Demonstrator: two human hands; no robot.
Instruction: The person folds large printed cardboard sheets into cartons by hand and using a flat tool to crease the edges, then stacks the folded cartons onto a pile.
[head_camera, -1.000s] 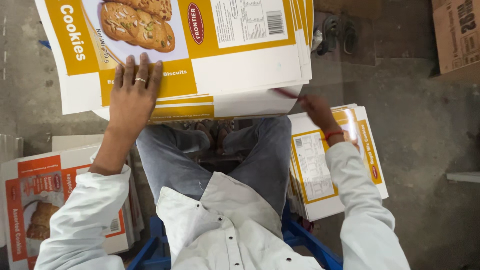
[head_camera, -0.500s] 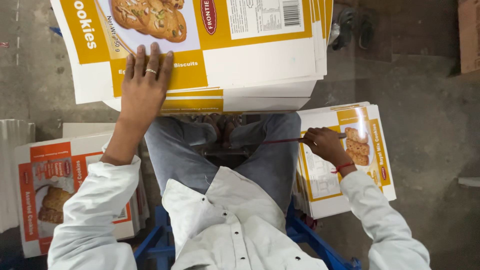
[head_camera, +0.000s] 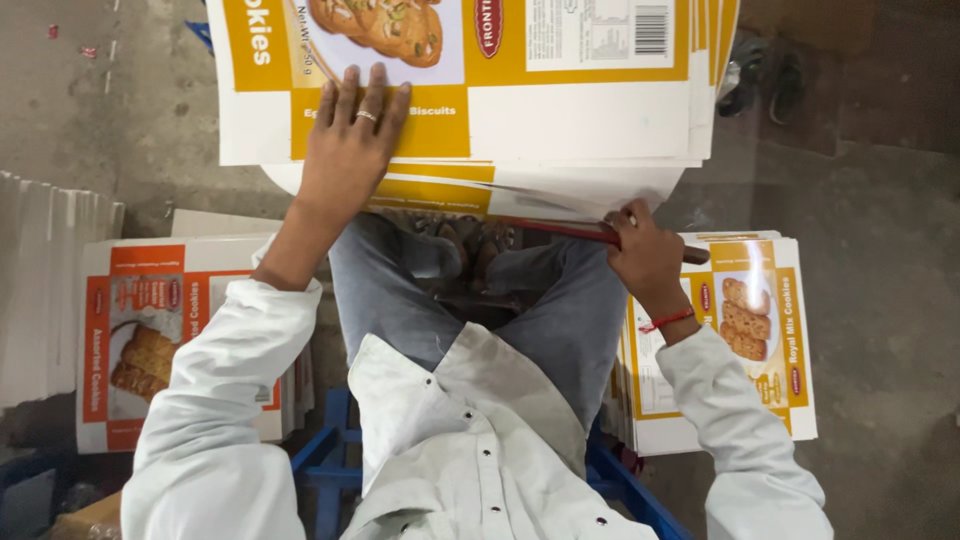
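A stack of flat yellow-and-white cookie carton sheets (head_camera: 560, 110) lies in front of my knees. My left hand (head_camera: 350, 150), with a ring on one finger, presses flat on the top sheet near its lower left. My right hand (head_camera: 645, 255) grips a thin red stick-like tool (head_camera: 555, 229) whose tip points left under the stack's near edge. A red thread is tied round my right wrist.
A pile of yellow carton sheets (head_camera: 750, 340) lies on the floor to my right, and a pile of orange ones (head_camera: 130, 330) to my left. White sheets (head_camera: 45, 290) stand at the far left. I sit on a blue crate (head_camera: 330, 470). Sandals (head_camera: 765, 75) rest on the concrete.
My right hand went out over the right-hand pile with the red tool, then came back to the stack's near edge. The left hand stayed pressed on the top sheet.
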